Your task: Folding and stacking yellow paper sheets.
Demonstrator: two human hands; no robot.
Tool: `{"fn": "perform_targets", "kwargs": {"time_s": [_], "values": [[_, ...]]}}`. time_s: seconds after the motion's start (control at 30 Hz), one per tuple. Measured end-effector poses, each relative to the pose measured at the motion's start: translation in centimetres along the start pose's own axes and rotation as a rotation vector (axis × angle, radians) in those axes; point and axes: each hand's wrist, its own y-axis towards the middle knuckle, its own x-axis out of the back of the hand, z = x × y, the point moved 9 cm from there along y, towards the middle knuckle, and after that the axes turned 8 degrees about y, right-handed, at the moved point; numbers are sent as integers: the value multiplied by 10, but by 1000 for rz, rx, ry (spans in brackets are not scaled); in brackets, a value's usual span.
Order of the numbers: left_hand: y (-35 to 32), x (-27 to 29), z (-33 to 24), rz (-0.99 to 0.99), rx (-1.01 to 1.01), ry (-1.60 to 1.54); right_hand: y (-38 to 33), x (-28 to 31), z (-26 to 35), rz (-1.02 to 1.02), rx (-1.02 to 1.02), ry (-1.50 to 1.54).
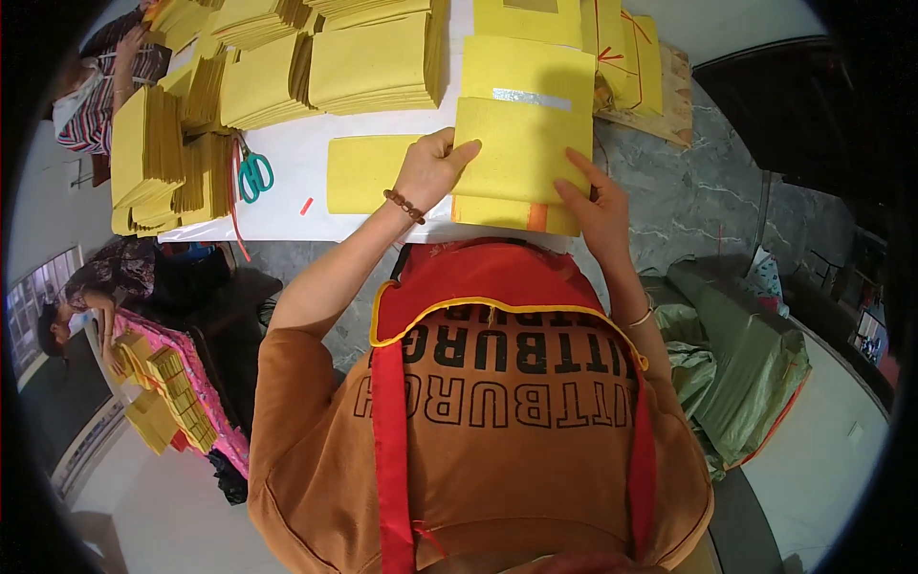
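**Yellow sheet (521,148) between two bare hands, above the near edge of the table**

The yellow sheet is directly between the fingers of both hands, in front of the person's red apron (488,277). The left hand (435,170) pinches its left edge: the thumb lies on the upper face and points to the right, while the other fingers are curled, their tips hidden. The right hand (595,196) is at the right edge, with the thumb and the forefinger spread apart and both tips at the paper. If the rest of these fingers press from below, I cannot tell.

Just beyond the fingers, along the upper border of the sheet, there is a shiny silver strip (531,98). Nearer to the body than the right thumb, an orange patch (537,216) shows on yellow paper. To the left of the left fingers, partly under that wrist, another yellow piece (365,177) lies flat on the white table (296,158). Farther left from these fingers are a small red piece (306,206) and the green-handled scissors (255,175). Ahead of the left fingers stand thick yellow stacks (373,62). Ahead and to the right of the right fingers, a yellow bundle with red ties (648,72) rests on a wooden board (677,100).
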Motion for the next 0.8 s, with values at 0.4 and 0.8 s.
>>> {"fn": "perform_targets", "kwargs": {"time_s": [0.4,0.8], "values": [[-1,4,-10,-5,147,-8,7,5,-4,-125,-9,2],[-44,-27,-139,-235,-862,852,7,7,-9,-154,-72,-106]]}}
